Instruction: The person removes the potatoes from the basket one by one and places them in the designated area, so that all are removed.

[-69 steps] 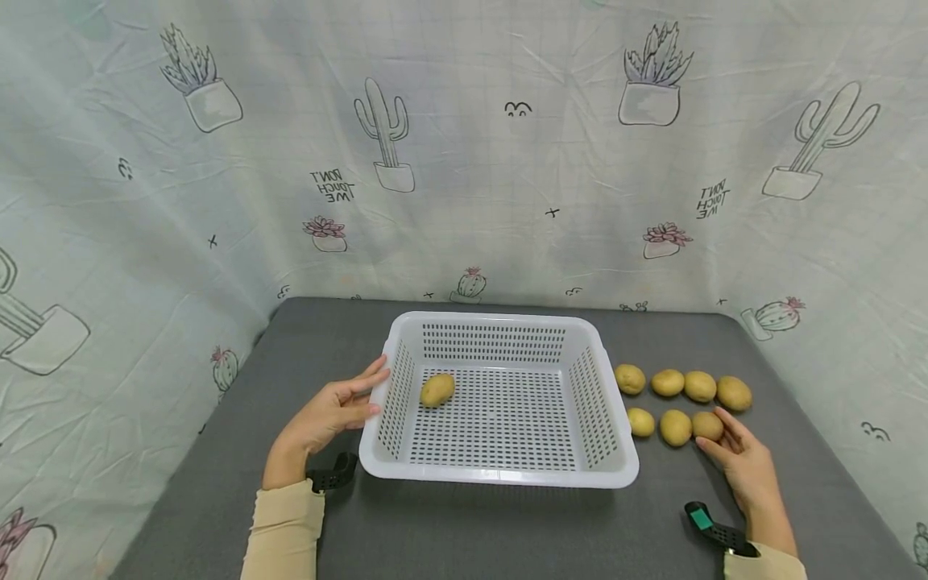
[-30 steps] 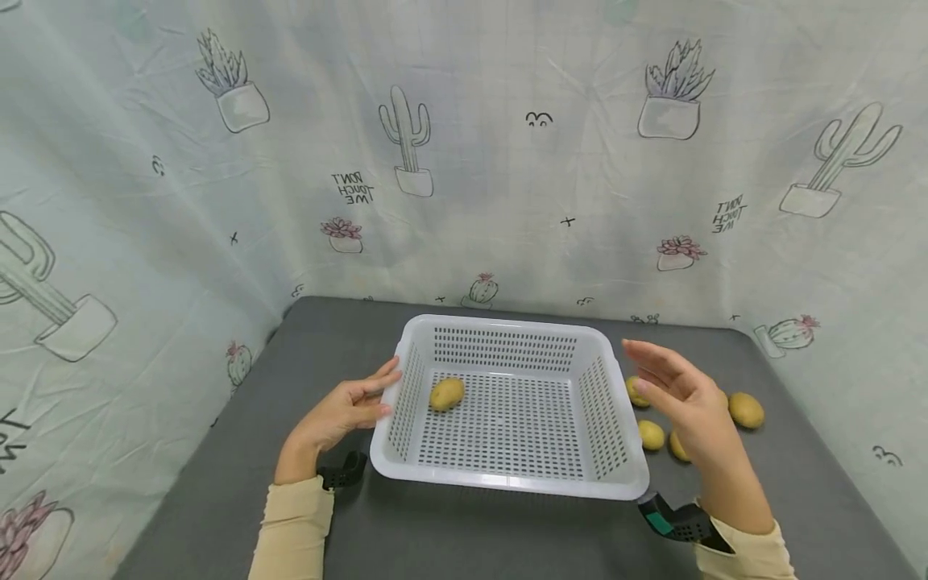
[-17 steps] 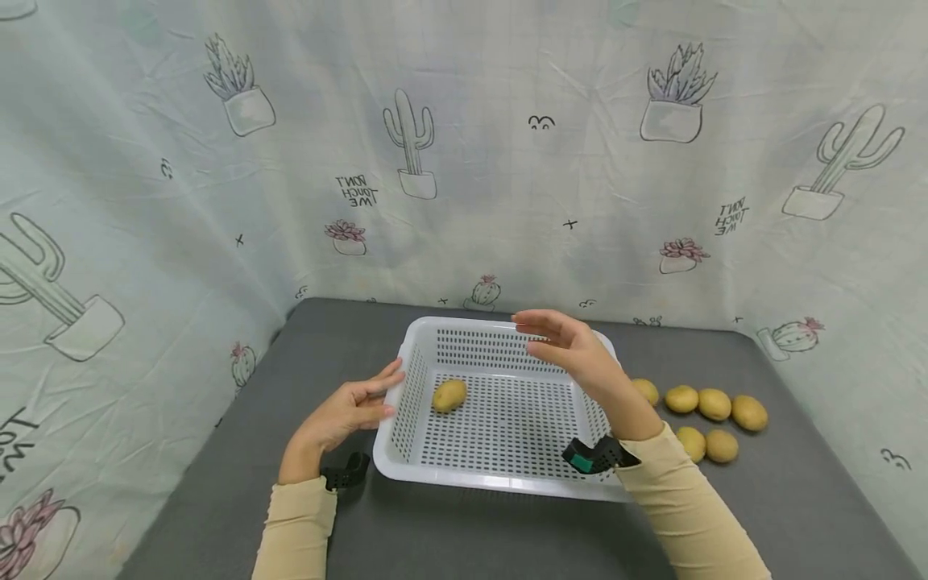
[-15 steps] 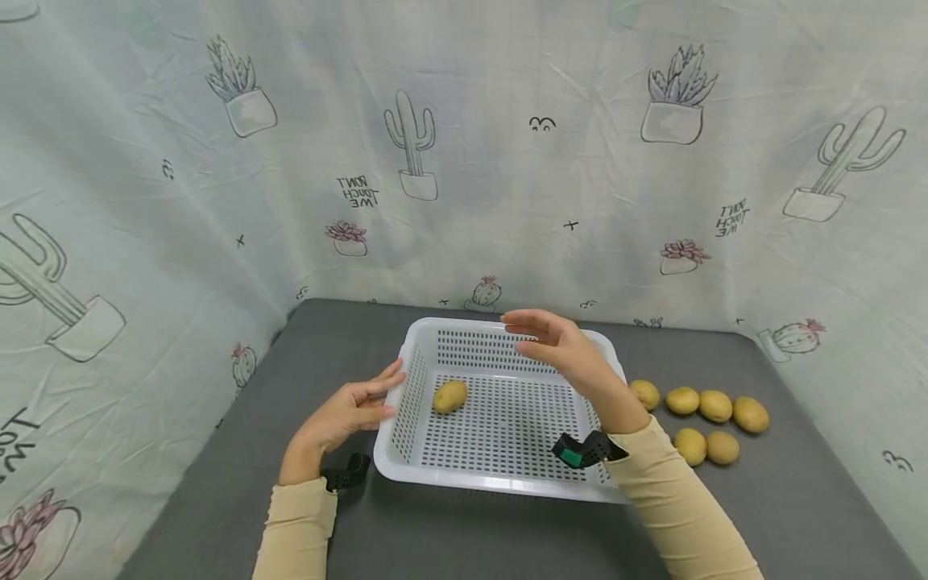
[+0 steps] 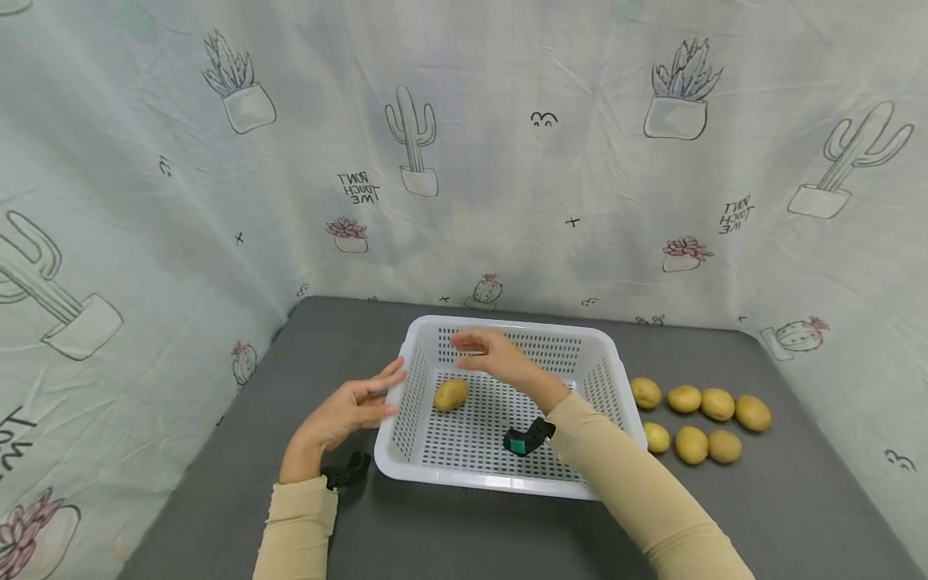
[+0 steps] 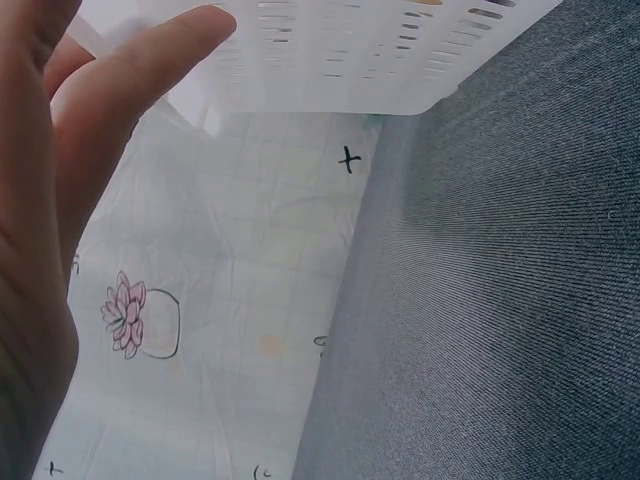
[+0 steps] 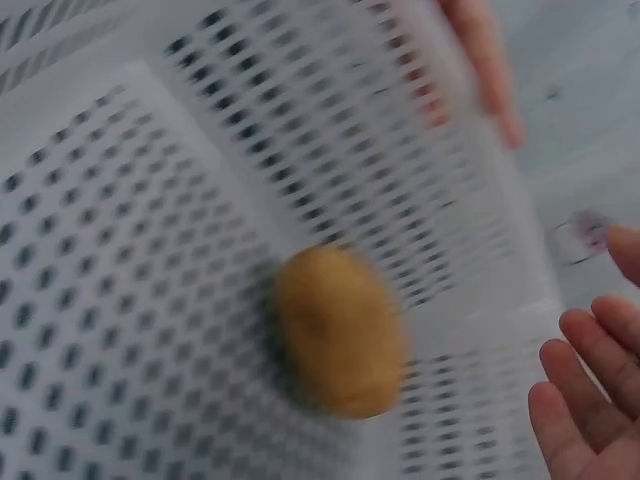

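Observation:
A white perforated plastic basket (image 5: 507,483) stands on the grey table, with one yellow potato (image 5: 451,395) lying at the left of its floor. My right hand (image 5: 496,358) hovers inside the basket's outline, just above and behind that potato. The right wrist view shows its fingers (image 7: 575,400) loosely spread with nothing in them, and the potato (image 7: 340,330) blurred below. My left hand (image 5: 348,415) rests its extended fingers against the outside of the basket's left rim. In the left wrist view its thumb (image 6: 150,60) lies at the basket's outer wall.
To the right of the basket, several potatoes (image 5: 692,445) lie in two rows on the grey cloth-covered table (image 5: 449,532). A pale curtain (image 5: 464,161) with cactus drawings hangs behind and at both sides.
My right hand has left the potatoes on the right and swung left across the basket to the potato inside, carrying nothing. The left hand has stayed at the rim.

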`<state>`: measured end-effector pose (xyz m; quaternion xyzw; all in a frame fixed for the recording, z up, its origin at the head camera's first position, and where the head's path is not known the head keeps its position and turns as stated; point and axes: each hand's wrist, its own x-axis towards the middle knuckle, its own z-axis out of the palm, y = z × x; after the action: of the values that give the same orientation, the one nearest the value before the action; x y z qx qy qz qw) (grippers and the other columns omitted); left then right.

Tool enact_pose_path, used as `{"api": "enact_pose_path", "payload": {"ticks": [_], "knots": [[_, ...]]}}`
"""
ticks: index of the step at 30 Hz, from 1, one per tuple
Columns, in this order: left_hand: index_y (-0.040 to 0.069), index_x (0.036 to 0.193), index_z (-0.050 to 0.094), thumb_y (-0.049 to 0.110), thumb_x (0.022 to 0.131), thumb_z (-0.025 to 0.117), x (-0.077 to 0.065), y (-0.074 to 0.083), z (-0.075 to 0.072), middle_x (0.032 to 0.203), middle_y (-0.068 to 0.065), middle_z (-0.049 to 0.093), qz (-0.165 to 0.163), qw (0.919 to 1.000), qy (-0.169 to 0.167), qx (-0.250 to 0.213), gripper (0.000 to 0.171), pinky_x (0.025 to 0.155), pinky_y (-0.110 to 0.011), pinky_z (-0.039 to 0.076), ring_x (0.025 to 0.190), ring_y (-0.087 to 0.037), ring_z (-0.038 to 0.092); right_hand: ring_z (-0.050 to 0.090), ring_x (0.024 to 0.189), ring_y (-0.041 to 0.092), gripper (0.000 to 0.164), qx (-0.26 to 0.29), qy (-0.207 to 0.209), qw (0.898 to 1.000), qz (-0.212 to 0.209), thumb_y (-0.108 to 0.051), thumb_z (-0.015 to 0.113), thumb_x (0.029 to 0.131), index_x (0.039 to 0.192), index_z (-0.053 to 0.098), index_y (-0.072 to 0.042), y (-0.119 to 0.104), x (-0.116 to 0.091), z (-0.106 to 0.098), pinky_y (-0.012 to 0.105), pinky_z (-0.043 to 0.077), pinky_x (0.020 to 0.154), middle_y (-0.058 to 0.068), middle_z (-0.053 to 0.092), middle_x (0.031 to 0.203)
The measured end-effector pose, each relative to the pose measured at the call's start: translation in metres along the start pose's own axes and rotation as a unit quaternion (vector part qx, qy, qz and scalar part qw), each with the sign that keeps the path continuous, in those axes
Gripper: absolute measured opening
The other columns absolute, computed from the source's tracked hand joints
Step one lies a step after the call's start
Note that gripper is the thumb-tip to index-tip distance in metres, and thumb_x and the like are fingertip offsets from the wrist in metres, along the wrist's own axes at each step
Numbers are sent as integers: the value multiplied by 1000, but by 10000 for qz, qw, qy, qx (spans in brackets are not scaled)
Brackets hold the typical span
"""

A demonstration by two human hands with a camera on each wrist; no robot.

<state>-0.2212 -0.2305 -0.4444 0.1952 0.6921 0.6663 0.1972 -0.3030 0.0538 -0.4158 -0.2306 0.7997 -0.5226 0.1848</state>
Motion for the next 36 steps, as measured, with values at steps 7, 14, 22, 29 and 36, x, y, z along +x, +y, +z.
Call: {"api": "enact_pose_path", "payload": {"ticks": [7, 14, 22, 29, 36], "knots": [[0, 145, 32, 8, 90, 63, -2, 1, -1, 160, -6, 4, 30, 10000, 45, 44, 64, 85, -29, 53, 127, -15, 46, 37, 137, 27, 56, -540, -640, 9963, 192, -17, 66, 89, 141, 46, -9, 16, 7, 14, 48, 30, 111, 7, 44, 146], [1, 146, 31, 9, 91, 62, -1, -1, 0, 160, -6, 3, 1, 10000, 8, 70, 64, 85, -30, 53, 128, -22, 46, 34, 138, 29, 65, -1252, -1173, 9848, 275, -22, 68, 87, 144, 39, -9, 30, 12, 23, 46, 30, 111, 8, 40, 149], [1, 146, 31, 8, 91, 62, 0, -2, 3, 160, -6, 3, 25, 10000, -31, 67, 64, 85, -29, 53, 129, -23, 44, 50, 121, 24, 65, -1962, -1221, 9728, 176, -16, 72, 83, 141, 44, -7, 33, 11, 30, 40, 39, 103, 10, 50, 139], [0, 146, 31, 8, 91, 62, 0, -1, 3, 160, -7, 3, 41, 10000, -19, 69, 64, 85, -27, 52, 128, -15, 45, 53, 108, 19, 59, -2380, -1234, 9632, 214, -12, 74, 81, 135, 52, -11, 33, 12, 30, 37, 43, 95, 6, 56, 131], [1, 146, 31, 7, 90, 63, 0, 2, 2, 160, -6, 4, 7, 10000, 20, 48, 64, 86, -28, 52, 128, -18, 45, 55, 109, 18, 54, -2549, -1164, 9599, -19, -10, 73, 82, 133, 54, -10, 38, 15, 28, 37, 44, 96, 6, 59, 128]]}}
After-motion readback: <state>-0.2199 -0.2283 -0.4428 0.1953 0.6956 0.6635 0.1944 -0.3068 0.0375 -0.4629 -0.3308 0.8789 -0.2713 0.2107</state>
